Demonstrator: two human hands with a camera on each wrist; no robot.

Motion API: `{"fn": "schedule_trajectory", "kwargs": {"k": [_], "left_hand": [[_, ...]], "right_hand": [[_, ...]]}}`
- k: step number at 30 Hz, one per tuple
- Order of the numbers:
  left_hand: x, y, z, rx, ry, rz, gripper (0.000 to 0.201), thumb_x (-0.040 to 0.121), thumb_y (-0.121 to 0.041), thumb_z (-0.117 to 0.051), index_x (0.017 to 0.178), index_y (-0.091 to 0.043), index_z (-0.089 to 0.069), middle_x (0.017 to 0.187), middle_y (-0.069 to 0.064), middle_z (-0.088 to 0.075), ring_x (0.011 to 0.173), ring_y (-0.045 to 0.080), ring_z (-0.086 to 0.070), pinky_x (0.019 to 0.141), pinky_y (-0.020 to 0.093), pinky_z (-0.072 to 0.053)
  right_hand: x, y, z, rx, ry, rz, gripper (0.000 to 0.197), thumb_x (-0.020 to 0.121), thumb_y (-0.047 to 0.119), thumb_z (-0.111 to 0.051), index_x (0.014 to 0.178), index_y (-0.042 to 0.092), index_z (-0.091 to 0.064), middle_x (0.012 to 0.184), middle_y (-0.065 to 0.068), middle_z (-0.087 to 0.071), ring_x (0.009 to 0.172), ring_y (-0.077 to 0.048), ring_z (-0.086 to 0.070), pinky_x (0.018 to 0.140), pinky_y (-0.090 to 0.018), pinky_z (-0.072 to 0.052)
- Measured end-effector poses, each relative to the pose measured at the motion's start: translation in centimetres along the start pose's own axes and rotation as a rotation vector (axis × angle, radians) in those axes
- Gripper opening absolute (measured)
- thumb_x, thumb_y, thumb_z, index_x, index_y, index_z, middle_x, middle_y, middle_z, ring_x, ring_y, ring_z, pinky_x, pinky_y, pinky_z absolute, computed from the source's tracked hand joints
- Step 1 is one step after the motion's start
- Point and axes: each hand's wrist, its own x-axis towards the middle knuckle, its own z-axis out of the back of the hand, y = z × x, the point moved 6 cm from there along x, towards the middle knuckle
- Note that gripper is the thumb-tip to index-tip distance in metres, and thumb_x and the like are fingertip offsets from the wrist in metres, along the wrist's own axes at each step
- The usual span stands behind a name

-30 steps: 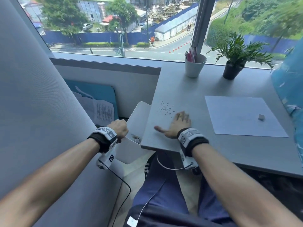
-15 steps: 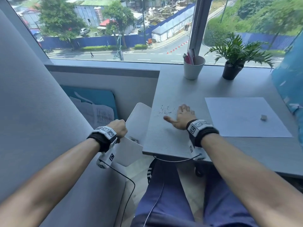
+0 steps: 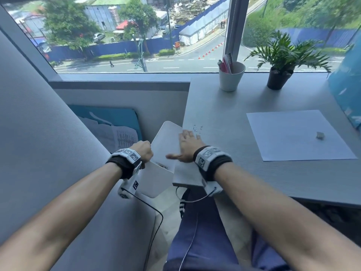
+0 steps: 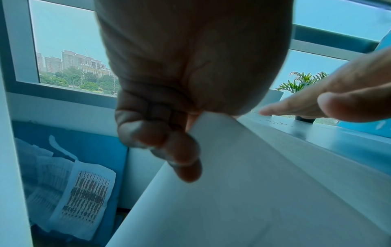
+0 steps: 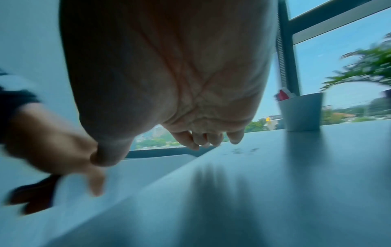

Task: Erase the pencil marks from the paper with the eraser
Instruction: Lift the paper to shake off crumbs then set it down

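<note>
A white sheet of paper (image 3: pixel 297 133) lies on the grey desk (image 3: pixel 254 173) at the right, with a small grey eraser (image 3: pixel 320 135) resting on its right part. Dark eraser crumbs (image 3: pixel 197 127) are scattered near the desk's left edge. My right hand (image 3: pixel 185 145) lies flat with straight fingers at that edge, just short of the crumbs, thumb pointing left. My left hand (image 3: pixel 143 151) grips the rim of a white bin (image 3: pixel 160 173) held against the desk's left edge; in the left wrist view the left hand's fingers (image 4: pixel 160 138) curl round the rim.
A white cup (image 3: pixel 231 76) with pens and a potted plant (image 3: pixel 279 61) stand at the back of the desk by the window. A blue object (image 3: pixel 349 90) is at the right edge. Printed papers (image 3: pixel 125 137) lean against a blue folder below left.
My right hand has swept left across the desk to its edge beside the bin. Fewer crumbs lie on the desk. The left hand keeps its hold on the bin.
</note>
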Motion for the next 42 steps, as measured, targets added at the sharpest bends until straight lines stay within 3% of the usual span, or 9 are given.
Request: {"fn": "schedule_trajectory", "kwargs": {"k": [7,10,16,20,25,28,32,36,42], "left_hand": [[1.2,-0.3,0.7,0.040,-0.035,-0.010,0.018,0.085,-0.002,-0.042,0.068,-0.006,-0.047,0.087,0.020,-0.064,0.081,0.035,-0.062,0.067,0.031,-0.048],[1.4,-0.4,0.9,0.049,-0.039,-0.011,0.020,0.085,-0.002,-0.041,0.067,-0.008,-0.045,0.084,0.018,-0.063,0.079,0.034,-0.064,0.067,0.031,-0.052],[1.7,-0.3,1.0,0.090,-0.023,-0.027,0.014,0.087,-0.003,-0.042,0.074,-0.004,-0.048,0.103,0.026,-0.070,0.085,0.036,-0.066,0.065,0.029,-0.045],[1.6,-0.4,1.0,0.089,0.000,-0.025,0.015,0.087,-0.002,-0.043,0.074,-0.004,-0.051,0.094,0.023,-0.072,0.074,0.032,-0.062,0.061,0.027,-0.044],[1.4,-1.2,0.7,0.065,0.037,-0.029,0.025,0.084,0.002,-0.040,0.061,-0.002,-0.051,0.067,0.016,-0.066,0.063,0.031,-0.066,0.053,0.027,-0.048],[1.2,-1.3,0.1,0.044,0.053,-0.040,0.027,0.082,0.002,-0.038,0.060,-0.001,-0.052,0.052,0.011,-0.063,0.051,0.028,-0.068,0.047,0.027,-0.054],[0.6,-1.0,-0.7,0.012,0.073,-0.040,0.026,0.085,0.001,-0.039,0.062,-0.001,-0.051,0.062,0.017,-0.068,0.053,0.029,-0.067,0.046,0.024,-0.049],[-0.5,-0.3,-0.8,0.013,0.048,-0.033,0.022,0.086,-0.002,-0.039,0.066,-0.003,-0.050,0.064,0.017,-0.068,0.050,0.026,-0.064,0.050,0.029,-0.053],[-2.0,1.3,-1.8,-0.053,0.094,-0.012,0.024,0.081,0.002,-0.036,0.063,0.001,-0.052,0.061,0.019,-0.070,0.044,0.020,-0.065,0.039,0.020,-0.044]], "right_hand": [[0.4,-13.1,2.2,0.050,0.026,-0.439,0.120,0.077,0.089,-0.020,0.153,0.000,0.011,0.161,-0.017,0.015,0.150,-0.033,0.009,0.121,-0.049,0.001],[1.6,-7.5,0.4,0.033,0.045,-0.276,0.129,0.069,0.095,-0.025,0.153,0.004,0.013,0.161,-0.014,0.018,0.149,-0.036,0.013,0.121,-0.048,0.004],[2.3,4.9,-1.9,-0.105,0.085,0.154,0.115,0.078,0.087,-0.027,0.156,0.007,-0.002,0.164,-0.010,0.005,0.151,-0.025,0.004,0.120,-0.047,0.005],[2.2,1.6,0.7,-0.068,-0.015,0.142,0.110,0.083,0.083,-0.028,0.155,0.004,-0.003,0.164,-0.011,0.003,0.151,-0.025,0.002,0.120,-0.048,0.001],[2.1,-10.0,3.2,-0.041,-0.044,-0.221,0.114,0.081,0.085,-0.020,0.154,0.001,0.003,0.163,-0.016,0.007,0.151,-0.029,0.004,0.121,-0.050,-0.002],[0.6,-11.4,1.2,0.004,0.038,-0.357,0.122,0.076,0.089,-0.025,0.153,0.001,0.009,0.162,-0.017,0.014,0.150,-0.033,0.008,0.122,-0.048,-0.001],[-0.5,-1.9,-2.9,-0.013,0.086,-0.054,0.130,0.070,0.093,-0.031,0.152,0.003,0.014,0.159,-0.016,0.023,0.148,-0.034,0.019,0.121,-0.048,0.005],[-1.1,5.9,-3.4,-0.054,0.138,0.279,0.111,0.080,0.085,-0.031,0.156,0.009,-0.003,0.164,-0.008,0.004,0.151,-0.024,0.004,0.122,-0.045,0.002],[-0.4,-1.4,0.0,-0.058,-0.008,0.027,0.110,0.083,0.082,-0.028,0.155,0.004,-0.002,0.163,-0.013,0.003,0.151,-0.026,0.001,0.122,-0.049,-0.004]]}}
